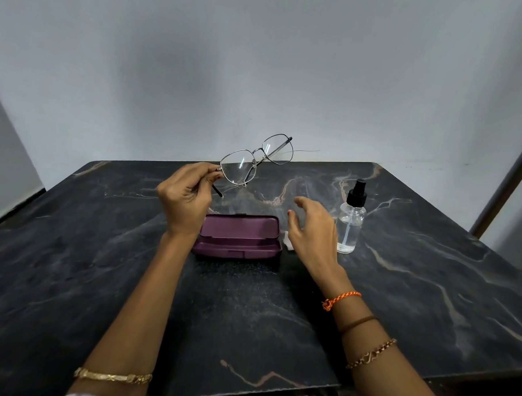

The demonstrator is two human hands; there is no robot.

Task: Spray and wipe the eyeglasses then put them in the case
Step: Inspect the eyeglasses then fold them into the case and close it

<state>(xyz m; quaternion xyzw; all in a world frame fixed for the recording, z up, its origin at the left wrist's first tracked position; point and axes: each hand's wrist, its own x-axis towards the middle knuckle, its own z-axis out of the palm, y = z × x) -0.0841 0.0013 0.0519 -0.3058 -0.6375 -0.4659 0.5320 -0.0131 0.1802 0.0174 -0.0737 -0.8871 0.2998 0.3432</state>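
Two hands are showing: left hand (185,199) is pinching one pair of glasses (257,160); right hand (312,227) is hovering, fingers spread, between one open case (238,237) and one spray bottle (351,222).

Dim, even indoor light; soft shadows on the wall (175,74); wide-angle bending at the table (72,249) edges; focus sharp.

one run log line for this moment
left hand: holds eyeglasses aloft | right hand: open, empty | case: open | spray bottle: upright
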